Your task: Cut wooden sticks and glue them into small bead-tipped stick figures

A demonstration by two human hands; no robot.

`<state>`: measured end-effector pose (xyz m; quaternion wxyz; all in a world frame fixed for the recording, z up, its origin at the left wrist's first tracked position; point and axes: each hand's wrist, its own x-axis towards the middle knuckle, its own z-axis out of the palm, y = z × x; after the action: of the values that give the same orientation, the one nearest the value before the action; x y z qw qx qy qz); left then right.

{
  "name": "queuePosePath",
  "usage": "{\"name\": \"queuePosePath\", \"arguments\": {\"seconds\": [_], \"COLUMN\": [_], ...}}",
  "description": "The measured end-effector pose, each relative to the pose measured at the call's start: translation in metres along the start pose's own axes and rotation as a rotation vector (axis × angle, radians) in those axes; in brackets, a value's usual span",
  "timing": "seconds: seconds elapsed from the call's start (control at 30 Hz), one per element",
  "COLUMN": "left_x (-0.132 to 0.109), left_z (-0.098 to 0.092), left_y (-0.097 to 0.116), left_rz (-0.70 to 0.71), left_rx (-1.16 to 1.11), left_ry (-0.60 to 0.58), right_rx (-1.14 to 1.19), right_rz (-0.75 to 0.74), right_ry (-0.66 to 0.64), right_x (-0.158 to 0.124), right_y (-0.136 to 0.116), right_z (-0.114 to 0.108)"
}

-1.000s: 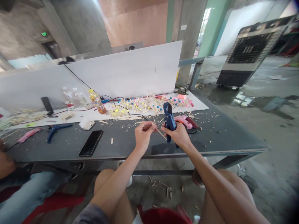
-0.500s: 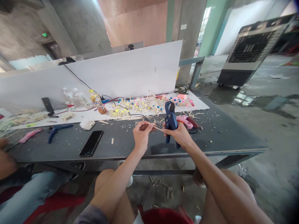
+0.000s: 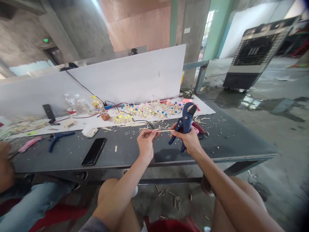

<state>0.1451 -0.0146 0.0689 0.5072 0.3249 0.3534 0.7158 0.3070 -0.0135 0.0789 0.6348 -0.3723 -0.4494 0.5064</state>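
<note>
Though thin, stick [image 3: 166, 130] between both hands [image 3: 145, 141] [image 3: 190, 139].

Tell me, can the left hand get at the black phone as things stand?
Probably yes: the phone lies uncovered on the table, left of the left hand, with only a small wood piece between them. That hand pinches a thin stick, though, so might need to release it first.
</note>
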Motion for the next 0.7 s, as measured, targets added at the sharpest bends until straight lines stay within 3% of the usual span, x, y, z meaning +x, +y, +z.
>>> {"name": "queuePosePath", "arguments": {"seconds": [0.17,0.27,0.4,0.6,0.7], "left_x": [-0.005,-0.007,-0.009,-0.012,-0.011], "left_z": [0.000,0.001,0.003,0.002,-0.001], "left_y": [-0.004,-0.002,0.005,0.010,0.009], "left_rz": [-0.030,-0.075,-0.226,-0.406,-0.449], "left_rx": [0.008,0.046,0.077,0.221,0.269], "left_ry": [0.024,-0.010,-0.130,-0.369,-0.419], "right_rx": [-0.022,-0.028,-0.039,-0.004,-0.021], "right_rz": [-0.025,-0.024,-0.024,0.010,0.013], "right_ry": [-0.040,0.010,0.109,0.135,0.151], "right_x": [-0.002,-0.002,0.003,0.008,0.011], "right_y": [0.004,0.006,0.006,0.002,0.002], "right_z": [0.005,0.008,0.005,-0.003,-0.006]}}
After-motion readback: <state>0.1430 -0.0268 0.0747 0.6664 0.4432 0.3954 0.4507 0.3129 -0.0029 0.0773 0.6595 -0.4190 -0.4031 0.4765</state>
